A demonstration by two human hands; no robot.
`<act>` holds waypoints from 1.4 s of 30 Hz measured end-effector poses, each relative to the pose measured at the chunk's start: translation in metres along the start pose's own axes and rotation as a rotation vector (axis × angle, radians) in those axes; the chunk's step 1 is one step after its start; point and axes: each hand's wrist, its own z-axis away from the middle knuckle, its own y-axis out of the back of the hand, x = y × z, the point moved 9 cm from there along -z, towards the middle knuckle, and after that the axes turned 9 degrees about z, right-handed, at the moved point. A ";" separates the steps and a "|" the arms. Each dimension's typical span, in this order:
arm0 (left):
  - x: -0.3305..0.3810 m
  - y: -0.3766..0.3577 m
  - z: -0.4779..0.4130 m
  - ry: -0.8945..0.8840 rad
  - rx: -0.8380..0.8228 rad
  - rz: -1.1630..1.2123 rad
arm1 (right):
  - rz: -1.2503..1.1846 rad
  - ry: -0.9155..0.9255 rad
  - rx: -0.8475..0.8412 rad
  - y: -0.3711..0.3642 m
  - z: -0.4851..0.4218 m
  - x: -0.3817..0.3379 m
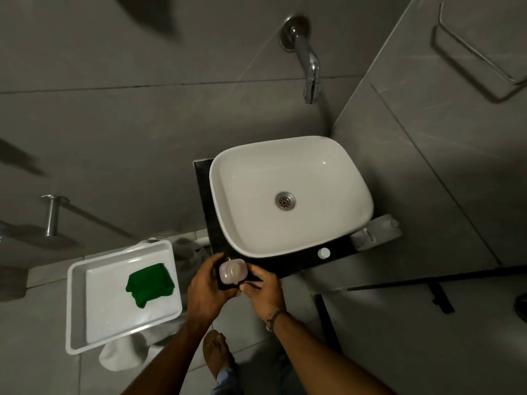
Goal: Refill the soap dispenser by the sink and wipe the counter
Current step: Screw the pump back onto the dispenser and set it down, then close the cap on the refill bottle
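A small translucent soap dispenser with a pale pump top stands at the front left corner of the black counter. My left hand wraps its left side. My right hand touches its right side and base with the fingertips. A white refill jug lies on the counter's right end behind the white basin. A small white round cap rests on the counter in front of the basin. A folded green cloth lies in a white tray to the left.
A chrome wall tap juts over the basin. The tray sits on a white stool over the tiled floor. A chrome rail is fixed to the left wall. A black bracket runs below the counter on the right. My foot is below.
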 end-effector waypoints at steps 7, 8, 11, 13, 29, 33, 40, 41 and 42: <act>-0.009 0.007 0.072 0.137 0.219 -0.041 | -0.026 -0.120 0.101 0.047 0.018 0.046; -0.012 0.000 0.083 0.150 0.205 -0.031 | -0.033 -0.138 0.130 0.059 0.021 0.055; -0.008 -0.034 0.099 0.161 0.112 -0.021 | -0.056 -0.195 0.252 0.104 0.032 0.079; 0.003 -0.058 0.099 0.161 0.054 -0.024 | -0.060 -0.220 0.365 0.137 0.038 0.090; 0.086 -0.238 0.015 0.083 -0.039 -0.170 | -0.223 -0.182 0.892 0.325 -0.005 0.075; 0.081 -0.265 0.008 0.196 0.036 -0.210 | -0.344 -0.132 0.919 0.329 -0.022 0.073; 0.073 -0.286 0.000 0.356 0.138 -0.350 | -0.363 -0.166 0.910 0.334 -0.041 0.083; 0.071 -0.288 -0.002 0.369 0.155 -0.352 | -0.366 -0.166 0.913 0.335 -0.042 0.084; 0.070 -0.289 -0.004 0.380 0.171 -0.354 | -0.374 -0.170 0.914 0.336 -0.045 0.086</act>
